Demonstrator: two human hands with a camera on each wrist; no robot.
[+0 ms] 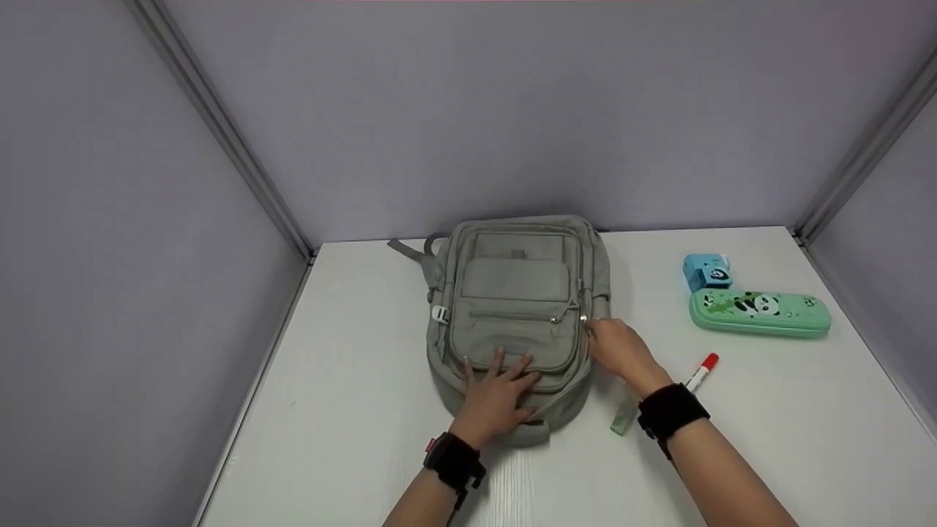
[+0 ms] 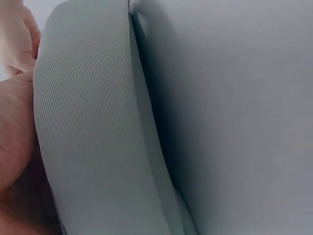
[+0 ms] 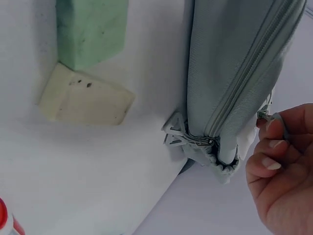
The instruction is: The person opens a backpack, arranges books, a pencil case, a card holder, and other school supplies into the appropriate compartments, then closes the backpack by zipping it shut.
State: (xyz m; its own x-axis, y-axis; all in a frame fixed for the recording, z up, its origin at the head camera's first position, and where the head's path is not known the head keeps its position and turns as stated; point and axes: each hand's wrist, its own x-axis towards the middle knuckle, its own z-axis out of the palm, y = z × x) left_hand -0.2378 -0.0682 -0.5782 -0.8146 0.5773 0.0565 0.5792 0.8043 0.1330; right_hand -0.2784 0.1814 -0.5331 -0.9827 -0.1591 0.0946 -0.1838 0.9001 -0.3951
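A grey-green backpack point(image 1: 516, 278) lies on the white table with its front pockets facing up. My left hand point(image 1: 496, 402) rests on its lower front with the fingers spread. At the right side of the bag, my right hand point(image 1: 618, 350) pinches a zipper pull point(image 3: 264, 115) between thumb and fingers, the other fingers curled in the right wrist view. In that view a closed zipper line point(image 3: 247, 73) runs along the bag's side. The left wrist view is mostly filled by ribbed bag fabric point(image 2: 93, 117), with part of the hand at its left edge.
Right of the bag lie a green panda pencil case point(image 1: 761, 313), a small blue panda-print item point(image 1: 707, 271) and a red-capped white marker point(image 1: 703, 372) near my right wrist. A green-and-cream block point(image 3: 90, 98) lies beside the bag. Grey panels point(image 1: 483, 110) enclose the table.
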